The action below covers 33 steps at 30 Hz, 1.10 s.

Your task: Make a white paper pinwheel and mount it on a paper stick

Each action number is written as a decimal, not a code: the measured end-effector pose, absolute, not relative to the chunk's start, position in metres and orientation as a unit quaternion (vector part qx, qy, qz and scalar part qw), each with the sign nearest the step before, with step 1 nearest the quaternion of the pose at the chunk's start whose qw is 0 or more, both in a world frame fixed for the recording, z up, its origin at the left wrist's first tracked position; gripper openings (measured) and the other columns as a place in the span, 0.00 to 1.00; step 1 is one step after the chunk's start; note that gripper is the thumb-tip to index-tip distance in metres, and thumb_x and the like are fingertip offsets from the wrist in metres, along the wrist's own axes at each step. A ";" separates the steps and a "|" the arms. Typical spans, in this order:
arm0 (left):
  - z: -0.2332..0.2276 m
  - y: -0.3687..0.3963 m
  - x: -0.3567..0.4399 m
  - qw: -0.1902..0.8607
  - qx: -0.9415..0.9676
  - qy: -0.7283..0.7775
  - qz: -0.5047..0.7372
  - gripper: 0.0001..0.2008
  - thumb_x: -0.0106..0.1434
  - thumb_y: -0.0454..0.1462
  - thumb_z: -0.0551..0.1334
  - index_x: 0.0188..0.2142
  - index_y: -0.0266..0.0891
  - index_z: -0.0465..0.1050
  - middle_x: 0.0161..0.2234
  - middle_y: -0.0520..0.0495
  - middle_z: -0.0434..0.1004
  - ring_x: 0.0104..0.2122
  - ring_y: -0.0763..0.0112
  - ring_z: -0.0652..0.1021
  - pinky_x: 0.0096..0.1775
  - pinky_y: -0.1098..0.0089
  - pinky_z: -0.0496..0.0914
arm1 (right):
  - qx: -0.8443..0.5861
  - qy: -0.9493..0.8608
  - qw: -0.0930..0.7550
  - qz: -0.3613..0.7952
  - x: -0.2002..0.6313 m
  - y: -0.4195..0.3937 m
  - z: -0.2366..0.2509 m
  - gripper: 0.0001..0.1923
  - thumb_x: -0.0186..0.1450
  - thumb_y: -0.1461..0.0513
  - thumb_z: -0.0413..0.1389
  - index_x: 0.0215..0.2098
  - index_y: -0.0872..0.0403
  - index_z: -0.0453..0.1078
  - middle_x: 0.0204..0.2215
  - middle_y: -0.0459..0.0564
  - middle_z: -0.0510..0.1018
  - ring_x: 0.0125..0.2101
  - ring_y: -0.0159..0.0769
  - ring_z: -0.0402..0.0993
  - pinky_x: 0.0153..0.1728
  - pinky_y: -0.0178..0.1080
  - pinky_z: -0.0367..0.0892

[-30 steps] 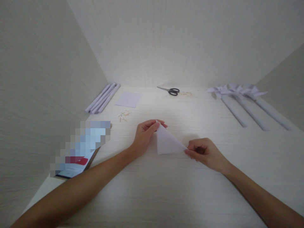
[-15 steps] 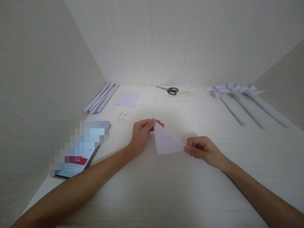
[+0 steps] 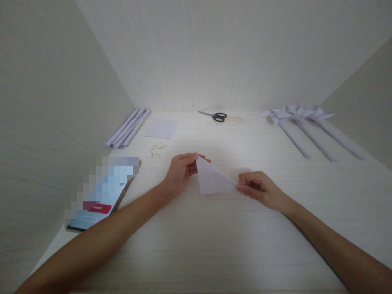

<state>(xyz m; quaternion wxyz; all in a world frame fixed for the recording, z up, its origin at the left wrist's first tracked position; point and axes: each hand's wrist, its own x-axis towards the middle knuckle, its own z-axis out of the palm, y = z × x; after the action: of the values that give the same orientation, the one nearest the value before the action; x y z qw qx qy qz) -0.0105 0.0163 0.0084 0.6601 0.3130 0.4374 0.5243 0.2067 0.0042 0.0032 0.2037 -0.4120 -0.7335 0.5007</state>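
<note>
Between my hands is a sheet of white paper [image 3: 212, 179], folded into a triangle with its long edge sloping down to the right. My left hand [image 3: 183, 169] pinches its upper left corner between thumb and fingers. At the right corner, my right hand [image 3: 259, 188] grips the tip, its fingers curled. The paper's third corner points down toward the table top. Whether that corner touches the surface I cannot tell.
Rolled paper tubes [image 3: 128, 128] lie at the back left, beside a square paper sheet [image 3: 162, 128] and small scraps [image 3: 157, 149]. Scissors [image 3: 214, 116] rest near the back wall. Paper pinwheels [image 3: 295, 128] on sticks lie right; a lit tablet [image 3: 101, 204], partly blurred, lies left.
Both hands keep their hold on the folded paper, which looks much the same. The whole view has shifted slightly, and the right hand sits a little higher in it.
</note>
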 end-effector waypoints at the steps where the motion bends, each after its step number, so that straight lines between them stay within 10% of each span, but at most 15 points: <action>1: 0.009 0.017 -0.011 0.674 0.303 0.434 0.516 0.07 0.50 0.36 0.60 0.21 0.33 0.72 0.24 0.44 0.77 0.24 0.72 0.74 0.31 0.71 0.67 | -0.412 -0.736 0.207 0.496 0.206 0.004 0.003 0.17 0.57 0.55 0.51 0.16 0.54 0.52 0.14 0.39 0.53 0.16 0.24 0.48 0.16 0.31 0.45; 33: 0.014 0.007 0.000 0.560 0.377 0.470 0.569 0.10 0.50 0.38 0.61 0.33 0.35 0.71 0.29 0.44 0.78 0.32 0.68 0.76 0.35 0.68 0.68 | -0.456 -0.754 0.223 0.418 0.201 -0.002 0.000 0.17 0.58 0.56 0.50 0.15 0.55 0.54 0.14 0.40 0.52 0.16 0.24 0.48 0.15 0.30 0.46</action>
<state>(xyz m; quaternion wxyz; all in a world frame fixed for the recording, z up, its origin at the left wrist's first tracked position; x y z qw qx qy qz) -0.0005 0.0065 0.0139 0.5602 0.3768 0.4697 0.5689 0.2007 -0.0022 0.0000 0.2228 -0.4559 -0.7536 0.4178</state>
